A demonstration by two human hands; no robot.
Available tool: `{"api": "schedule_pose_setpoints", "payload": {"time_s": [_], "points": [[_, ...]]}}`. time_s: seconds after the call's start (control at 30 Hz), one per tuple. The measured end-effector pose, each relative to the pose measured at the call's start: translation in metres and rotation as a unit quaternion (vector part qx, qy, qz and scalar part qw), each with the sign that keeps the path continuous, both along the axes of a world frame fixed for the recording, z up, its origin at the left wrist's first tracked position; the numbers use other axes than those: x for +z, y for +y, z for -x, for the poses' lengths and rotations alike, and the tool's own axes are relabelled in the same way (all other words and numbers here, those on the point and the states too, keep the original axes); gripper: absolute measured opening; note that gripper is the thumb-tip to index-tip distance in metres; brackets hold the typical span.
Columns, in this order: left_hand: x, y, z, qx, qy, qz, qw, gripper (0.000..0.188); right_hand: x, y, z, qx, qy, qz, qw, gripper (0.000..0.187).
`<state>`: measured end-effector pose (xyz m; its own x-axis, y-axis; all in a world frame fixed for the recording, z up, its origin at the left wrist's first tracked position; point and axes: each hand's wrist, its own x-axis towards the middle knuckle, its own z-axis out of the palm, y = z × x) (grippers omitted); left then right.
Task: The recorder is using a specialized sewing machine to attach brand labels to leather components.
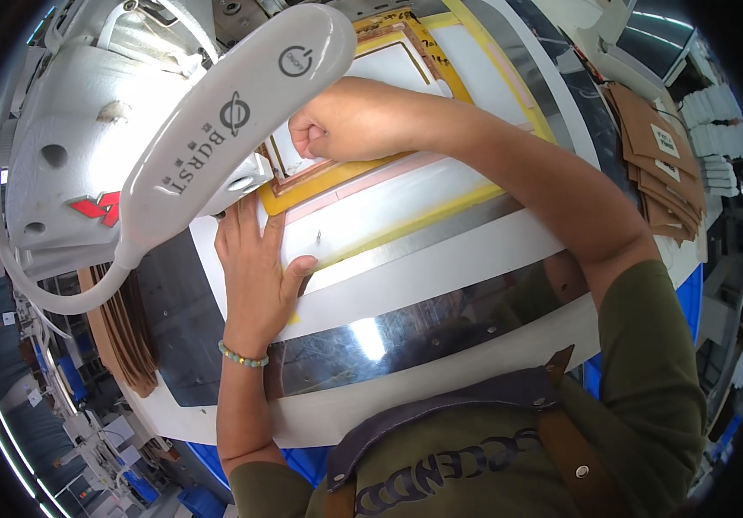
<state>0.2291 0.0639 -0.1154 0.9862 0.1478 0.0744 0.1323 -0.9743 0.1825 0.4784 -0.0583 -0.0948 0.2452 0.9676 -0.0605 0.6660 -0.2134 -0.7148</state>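
My left hand (259, 263) lies flat with its fingers spread on the near left corner of a white sewing template (406, 205) edged with yellow tape. Its fingertips reach under the machine head, close to a yellow-bordered frame (337, 185) with brown inner edging. Over that frame, my right hand (358, 121) is curled, thumb and fingers pressed together. Whether something sits in that grip is hidden. A white lamp (242, 112) on a bent neck covers part of the work area and the space around the needle.
At the left stands the white sewing machine head (60, 194), brightly lit. A shiny metal plate (414, 345) runs along the near side of the table. Stacked brown flat pieces lie at the right (660, 168) and at the left (125, 332). White bundles (717, 129) are farther right.
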Motion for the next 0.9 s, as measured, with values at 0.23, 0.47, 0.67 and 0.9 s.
{"api": "schedule_pose_setpoints", "payload": {"time_s": [0.23,0.47,0.67,0.9], "points": [[-0.002,0.002,0.000,-0.002,-0.006,-0.003,1.000,0.098,-0.015,0.007,0.010,-0.040,-0.024,-0.066,0.997,0.012],[-0.003,0.001,0.001,0.000,-0.007,-0.010,1.000,0.098,-0.012,0.003,0.012,-0.048,-0.065,-0.079,0.994,0.011],[-0.003,-0.002,0.000,0.007,-0.003,-0.009,1.000,0.096,-0.019,0.008,0.015,-0.037,-0.049,-0.079,0.995,0.011],[-0.004,-0.001,0.001,0.010,-0.009,-0.011,1.000,0.091,0.017,-0.017,-0.033,0.014,0.021,-0.027,0.999,0.019]]}}
